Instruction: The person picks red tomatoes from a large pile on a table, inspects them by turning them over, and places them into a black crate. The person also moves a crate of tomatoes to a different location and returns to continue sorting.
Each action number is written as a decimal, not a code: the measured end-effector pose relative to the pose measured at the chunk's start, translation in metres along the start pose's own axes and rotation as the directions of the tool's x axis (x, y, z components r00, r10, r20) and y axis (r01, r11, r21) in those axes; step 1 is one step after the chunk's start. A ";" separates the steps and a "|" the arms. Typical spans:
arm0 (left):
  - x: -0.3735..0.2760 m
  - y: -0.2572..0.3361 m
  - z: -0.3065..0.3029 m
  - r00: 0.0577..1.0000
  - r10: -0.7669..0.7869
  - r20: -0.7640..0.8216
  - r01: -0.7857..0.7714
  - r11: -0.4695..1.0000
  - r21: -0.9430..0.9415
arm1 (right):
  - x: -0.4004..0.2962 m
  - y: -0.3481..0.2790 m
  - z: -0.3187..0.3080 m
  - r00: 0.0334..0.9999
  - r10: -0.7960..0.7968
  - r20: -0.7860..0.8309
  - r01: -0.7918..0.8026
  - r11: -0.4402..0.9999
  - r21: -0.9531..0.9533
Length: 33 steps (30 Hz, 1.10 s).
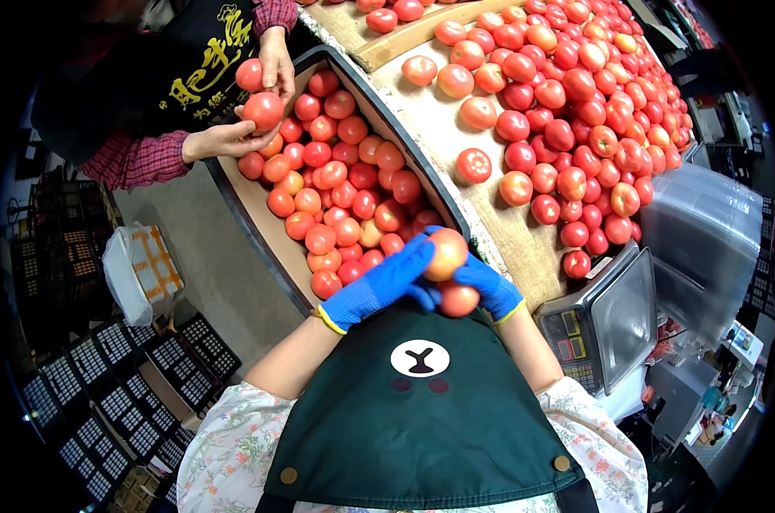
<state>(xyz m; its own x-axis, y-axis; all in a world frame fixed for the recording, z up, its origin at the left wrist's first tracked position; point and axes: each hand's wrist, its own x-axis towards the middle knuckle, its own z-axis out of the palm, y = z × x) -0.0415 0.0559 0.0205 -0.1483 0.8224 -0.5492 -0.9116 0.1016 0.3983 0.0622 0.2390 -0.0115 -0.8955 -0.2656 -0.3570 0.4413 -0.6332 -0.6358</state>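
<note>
My left hand [378,279], in a blue work glove with a yellow cuff, has its fingers against an orange-red tomato [446,254]. My right hand [493,288], gloved alike, closes around the right side of that tomato and a second tomato [458,299] just below it. Both hands are close together over the near end of a dark-rimmed crate [253,218] lined with brown card. Many red tomatoes [333,174] lie inside it. How the two tomatoes are shared between my hands is partly hidden by the fingers.
A co-worker's hands [234,138] hold tomatoes above the crate's far left side. To the right, tomatoes [580,115] are heaped on a cloth-covered table [419,138] with a wooden divider [426,32]. A digital scale [592,320] and stacked clear plastic containers [701,237] stand right. Black crates [112,397] lie lower left.
</note>
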 end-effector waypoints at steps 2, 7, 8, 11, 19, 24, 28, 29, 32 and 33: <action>0.007 -0.003 0.006 0.961 0.060 0.271 -0.122 0.969 0.216 | -0.018 0.008 -0.008 0.999 -0.031 -0.036 0.041 0.942 0.333; 0.015 0.017 -0.033 0.951 0.305 -0.052 -0.266 0.891 0.368 | -0.061 -0.042 -0.086 0.959 -0.057 -0.278 0.221 0.764 0.606; 0.013 0.021 -0.042 0.953 0.293 -0.080 -0.251 0.908 0.336 | -0.066 -0.064 -0.109 0.963 -0.107 -0.247 0.253 0.674 0.694; 0.005 0.022 -0.061 0.950 0.222 -0.219 -0.134 0.925 0.355 | -0.084 -0.144 -0.167 0.898 -0.248 -0.363 0.438 0.582 0.685; 0.004 0.015 -0.052 0.934 0.252 -0.255 -0.163 0.932 0.324 | -0.100 -0.250 -0.203 0.578 -0.541 -0.612 0.791 0.556 0.255; 0.012 0.017 -0.011 0.877 0.441 -0.191 -0.341 0.851 0.399 | -0.009 -0.121 -0.109 0.834 -0.442 -0.329 0.550 0.623 0.557; 0.010 0.019 0.003 0.752 0.648 0.121 -0.505 0.450 0.736 | 0.042 -0.025 0.004 0.932 -0.135 -0.337 0.323 0.733 0.598; 0.008 0.022 0.000 0.674 0.692 0.258 -0.395 0.043 0.918 | 0.048 -0.017 0.023 0.923 -0.130 -0.361 0.310 0.806 0.504; -0.006 0.028 -0.012 0.726 0.679 0.112 -0.434 0.325 0.840 | 0.038 -0.018 0.051 0.933 -0.242 -0.266 0.291 0.943 0.162; -0.011 0.028 -0.016 0.786 0.619 -0.011 -0.433 0.563 0.703 | 0.033 -0.025 0.052 0.962 -0.098 -0.255 0.183 0.926 0.331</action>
<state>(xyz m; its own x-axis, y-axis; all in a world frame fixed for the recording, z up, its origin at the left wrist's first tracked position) -0.0718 0.0403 0.0261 -0.6847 0.7027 -0.1934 -0.1797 0.0944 0.9792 0.0188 0.2086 0.0280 -0.8903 -0.0076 -0.4554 0.2259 -0.8755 -0.4271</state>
